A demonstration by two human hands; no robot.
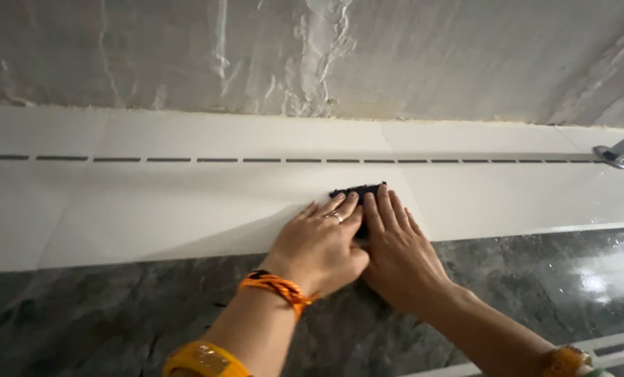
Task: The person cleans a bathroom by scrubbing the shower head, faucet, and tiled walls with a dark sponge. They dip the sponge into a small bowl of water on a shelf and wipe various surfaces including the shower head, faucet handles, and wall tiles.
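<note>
Scrub pad [357,190], dark and small, lies flat against the white tiled wall band [151,202], just below a dashed dark decorative strip [186,160] that runs across the whole width. Only its upper edge and corners show beyond the fingertips that cover it.

Far left: the white tiles meet rough grey plaster [186,56] above and dark grey marbled tiles [82,307] below; no hand is near this part.

Centre left: the left hand [319,244] reaches up from the lower middle of the view. Its palm is flat against the wall, fingers straight and close together, the tips resting on the left part of the pad. It presses rather than grasps; nothing is enclosed in it. A ring [338,217] sits on one finger, an orange braided thread [277,287] circles the wrist, and a yellow bangle [202,359] sits lower on the forearm.

Centre right: the right hand [399,255] lies beside the left, touching it along the thumb side. It too is flat and extended, fingertips on the right part of the pad, pressing without closing around it. A yellow bangle [567,361] shows on that wrist at the lower edge.

Far right: a metal rod with a round wall fitting [615,155] projects from the white tiles, well apart from both hands. The dark tiles below it shine with a bright reflection [605,276].
</note>
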